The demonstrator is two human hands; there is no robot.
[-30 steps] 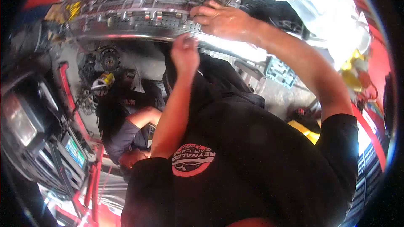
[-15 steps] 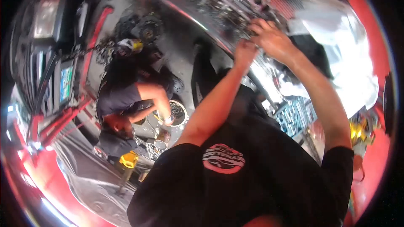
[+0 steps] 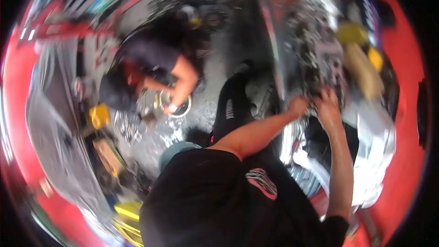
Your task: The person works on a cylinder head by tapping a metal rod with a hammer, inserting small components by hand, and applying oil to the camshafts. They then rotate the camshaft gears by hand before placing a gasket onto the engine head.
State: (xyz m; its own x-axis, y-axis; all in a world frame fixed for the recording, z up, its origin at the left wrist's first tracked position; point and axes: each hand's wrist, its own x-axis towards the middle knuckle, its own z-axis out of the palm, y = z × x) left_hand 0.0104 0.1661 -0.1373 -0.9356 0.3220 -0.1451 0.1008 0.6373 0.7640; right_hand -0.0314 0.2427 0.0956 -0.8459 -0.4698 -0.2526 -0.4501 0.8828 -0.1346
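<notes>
My left hand [image 3: 299,105] is closed, knuckles outward, at the edge of the bench beside a cluster of metal engine parts [image 3: 322,55]. Just to its right, my right hand [image 3: 326,103] has its fingers curled down at the near end of those parts. The two hands are close together, and whatever is between their fingers is hidden and smeared by motion. Below my hands lies a black cloth-like thing [image 3: 322,139]. A crumpled white plastic sheet [image 3: 375,151] spreads to the right of my right forearm.
A co-worker [image 3: 155,59] bends low on the left, one hand at a round white-rimmed bucket [image 3: 183,109]. Grey sheeting [image 3: 59,100] hangs at far left. Loose metal parts [image 3: 125,126] lie on the floor. A tan padded thing [image 3: 363,71] sits behind the engine parts.
The view has swung round, so the bench now runs more upright and the co-worker appears higher. Both my hands stay close together at the metal parts.
</notes>
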